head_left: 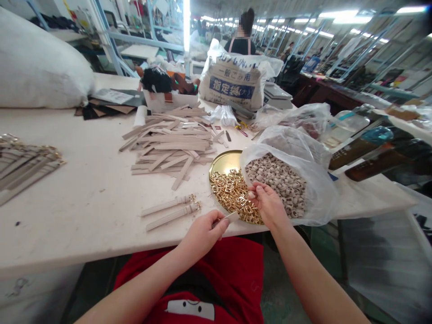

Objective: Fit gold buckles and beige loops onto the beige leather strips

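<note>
My left hand is closed around a beige strap, one flat end sticking out past the fingers to the right. Over the edge between tray and bag, my right hand pinches a small pale piece that looks like a strap loop; the fingers partly cover it. Below and left of that hand lies a round gold tray with a heap of gold buckles. To the right, an opened clear plastic bag holds many beige strap loops. Two buckled straps lie left of my left hand.
A pile of loose beige straps spreads behind the tray. More buckled straps are stacked far left, near a big white sack. A printed bag stands at the back, with bottles at right. A person is beyond.
</note>
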